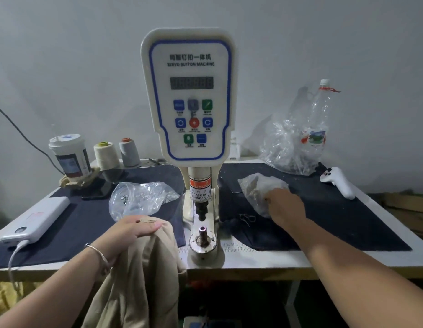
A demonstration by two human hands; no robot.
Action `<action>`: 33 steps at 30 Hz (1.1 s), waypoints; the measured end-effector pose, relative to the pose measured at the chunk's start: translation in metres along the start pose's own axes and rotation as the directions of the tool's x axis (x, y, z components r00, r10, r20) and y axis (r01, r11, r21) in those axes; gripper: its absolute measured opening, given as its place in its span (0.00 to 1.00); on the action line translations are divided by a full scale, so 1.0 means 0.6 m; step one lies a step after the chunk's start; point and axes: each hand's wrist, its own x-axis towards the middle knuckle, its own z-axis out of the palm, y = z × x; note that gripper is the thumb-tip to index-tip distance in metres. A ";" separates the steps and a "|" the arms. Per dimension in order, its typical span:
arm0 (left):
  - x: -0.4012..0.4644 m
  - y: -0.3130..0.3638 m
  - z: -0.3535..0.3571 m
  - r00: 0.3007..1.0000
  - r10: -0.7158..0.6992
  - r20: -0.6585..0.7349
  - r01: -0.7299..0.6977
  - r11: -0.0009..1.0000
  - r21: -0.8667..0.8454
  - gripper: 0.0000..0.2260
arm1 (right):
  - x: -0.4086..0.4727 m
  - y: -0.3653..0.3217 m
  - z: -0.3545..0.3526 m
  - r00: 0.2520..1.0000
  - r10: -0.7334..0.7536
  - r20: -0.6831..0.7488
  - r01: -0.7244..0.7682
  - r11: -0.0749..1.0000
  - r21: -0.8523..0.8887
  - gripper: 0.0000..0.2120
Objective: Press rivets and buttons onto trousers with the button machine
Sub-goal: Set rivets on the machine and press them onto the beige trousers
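Your left hand (132,229) gripping beige trousers (139,275) beside the button machine (190,95), your right hand (282,204) reaching into a plastic bag (258,188) on the desk (253,262), its grip hidden.

Beige trousers (139,275) hang bunched beside the white button machine (190,95) — upright.

Beige trousers (144,275) beside a cream, blue-trimmed machine (190,95); navy cloth (336,214) flanks it, white power bank (37,218) at left.

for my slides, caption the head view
Left hand grips beige trousers; right hand reaches into clear plastic bag.
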 end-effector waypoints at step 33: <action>0.027 -0.030 0.008 0.993 -0.053 -0.104 0.061 0.995 0.083 0.08 | 0.013 0.022 0.038 0.967 -0.032 -0.253 0.092 0.969 0.229 0.08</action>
